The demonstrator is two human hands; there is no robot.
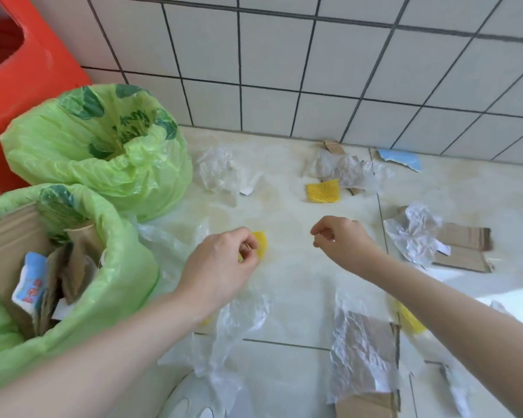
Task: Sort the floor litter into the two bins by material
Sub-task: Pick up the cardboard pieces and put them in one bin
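Observation:
My left hand (224, 260) pinches a yellow foam net (261, 242) just above the floor, near the bins. My right hand (341, 239) hovers to its right with fingers loosely curled and nothing in them. Two bins lined with green bags stand at the left: the near bin (124, 282) holds cardboard and paper scraps, the far bin (151, 173) shows only its bag. Another yellow foam net (322, 191) lies further back, and a third yellow net (409, 321) is partly under my right forearm.
Crumpled clear plastic (218, 170) and plastic film (242, 321) lie on the pale tiled floor, with cardboard pieces (465, 248), a blue-white paper scrap (400, 158) and film over cardboard (366, 348). A red container (27, 70) stands behind the bins. The tiled wall (314, 70) closes the back.

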